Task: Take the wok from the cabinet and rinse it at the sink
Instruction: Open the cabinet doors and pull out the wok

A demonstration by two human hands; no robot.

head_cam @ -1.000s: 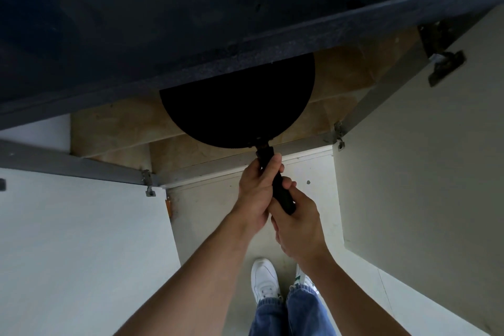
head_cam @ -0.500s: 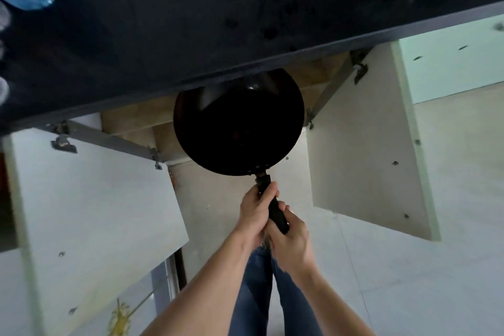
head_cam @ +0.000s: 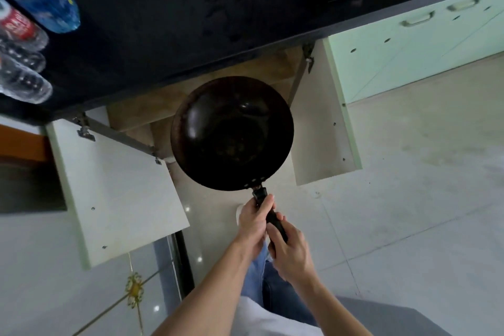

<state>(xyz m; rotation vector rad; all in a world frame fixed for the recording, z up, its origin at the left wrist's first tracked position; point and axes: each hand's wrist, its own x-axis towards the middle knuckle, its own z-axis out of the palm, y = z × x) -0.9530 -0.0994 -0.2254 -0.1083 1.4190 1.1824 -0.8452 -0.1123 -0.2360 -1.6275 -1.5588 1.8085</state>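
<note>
Before the open cabinet (head_cam: 321, 128), left hand (head_cam: 253, 222) and right hand (head_cam: 290, 249) clamp the wok (head_cam: 231, 133) handle, bowl pointing away.

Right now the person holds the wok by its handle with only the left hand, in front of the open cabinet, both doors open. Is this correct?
Not quite. The head view shows both hands on the handle: the left hand nearer the wok, the right hand behind it. The rest holds: the wok is out in front of the open cabinet, with the left door and right door swung open.
</note>
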